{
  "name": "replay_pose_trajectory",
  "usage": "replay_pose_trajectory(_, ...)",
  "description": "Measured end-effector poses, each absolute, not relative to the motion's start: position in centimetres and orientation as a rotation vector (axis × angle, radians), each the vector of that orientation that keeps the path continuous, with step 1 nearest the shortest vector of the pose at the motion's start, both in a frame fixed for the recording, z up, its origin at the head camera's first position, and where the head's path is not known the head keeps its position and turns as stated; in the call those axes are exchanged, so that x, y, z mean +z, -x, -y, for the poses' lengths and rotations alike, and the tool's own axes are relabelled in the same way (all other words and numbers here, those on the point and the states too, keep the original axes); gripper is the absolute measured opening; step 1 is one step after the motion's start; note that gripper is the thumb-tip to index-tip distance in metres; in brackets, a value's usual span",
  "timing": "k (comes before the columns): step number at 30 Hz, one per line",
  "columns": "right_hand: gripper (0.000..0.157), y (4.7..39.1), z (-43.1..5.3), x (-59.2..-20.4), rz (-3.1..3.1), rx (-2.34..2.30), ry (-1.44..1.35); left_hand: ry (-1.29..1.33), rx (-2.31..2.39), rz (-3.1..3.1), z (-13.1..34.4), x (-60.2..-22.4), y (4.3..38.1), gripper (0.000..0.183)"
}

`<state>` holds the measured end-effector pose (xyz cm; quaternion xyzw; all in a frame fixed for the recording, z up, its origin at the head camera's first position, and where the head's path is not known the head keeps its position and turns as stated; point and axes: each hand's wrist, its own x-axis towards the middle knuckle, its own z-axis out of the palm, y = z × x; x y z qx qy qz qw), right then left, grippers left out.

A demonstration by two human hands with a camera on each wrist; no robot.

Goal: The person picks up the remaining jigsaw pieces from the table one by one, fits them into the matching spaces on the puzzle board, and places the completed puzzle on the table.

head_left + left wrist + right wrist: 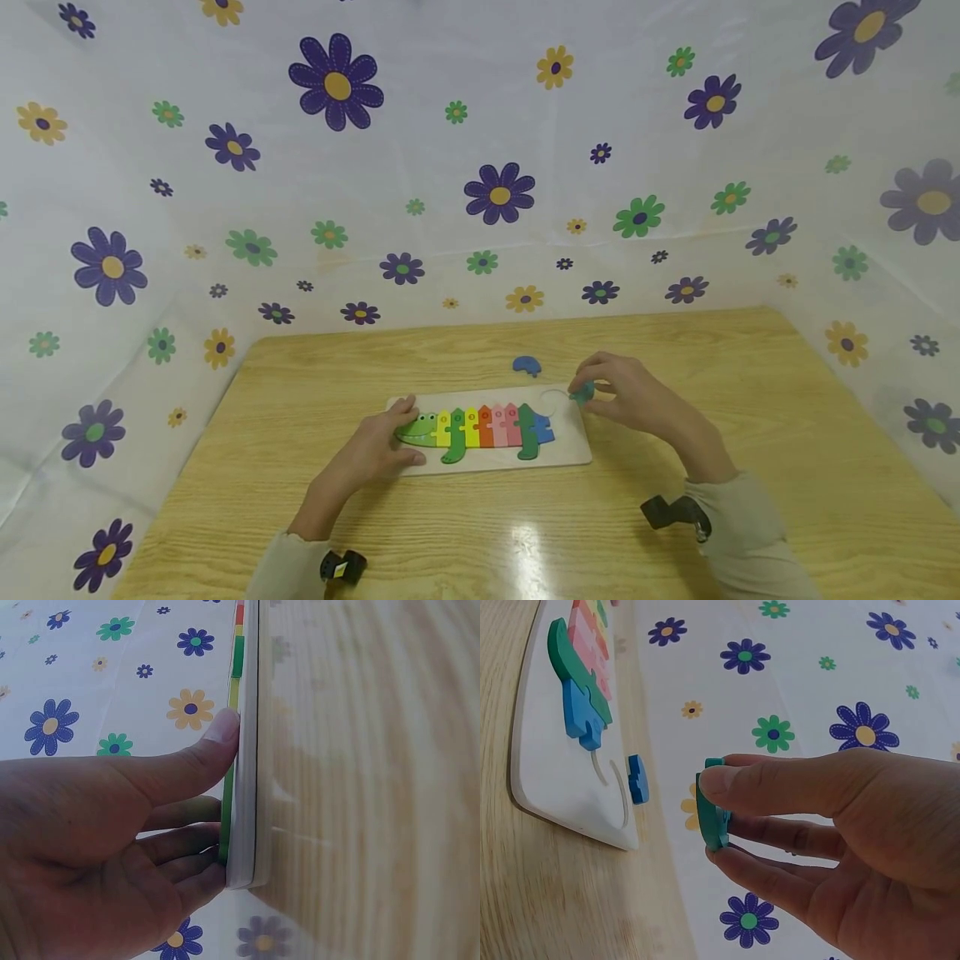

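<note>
A wooden crocodile puzzle board (480, 464) lies on the table, with coloured numbered pieces making up the body. My left hand (375, 437) rests on its left end, thumb and fingertips spread about the green head piece (420, 427). In the left wrist view, the thumb of my left hand (112, 825) touches the board's near edge. Off the board's right end, my right hand (637, 396) pinches a teal-green puzzle piece (709, 806) between thumb and fingers, raised above the table. Next to the blue piece (542, 428), a curved outline (553, 392) shows on bare board.
A loose blue puzzle piece (527, 365) lies on the table (315, 367) just behind the board. White flower-print cloth (420, 167) hangs at the back and both sides. Black straps with small devices (343, 567) are on both wrists.
</note>
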<state>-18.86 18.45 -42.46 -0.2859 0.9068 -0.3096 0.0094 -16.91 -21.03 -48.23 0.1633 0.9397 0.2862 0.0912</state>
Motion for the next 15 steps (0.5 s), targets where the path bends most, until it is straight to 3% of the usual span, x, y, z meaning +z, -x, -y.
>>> replay_pose_trajectory(15,0.015,19.12,-17.69,-43.24,-2.805,-0.962,0.919,-0.489,0.838,-2.797,21.07,-48.12,16.79,0.076)
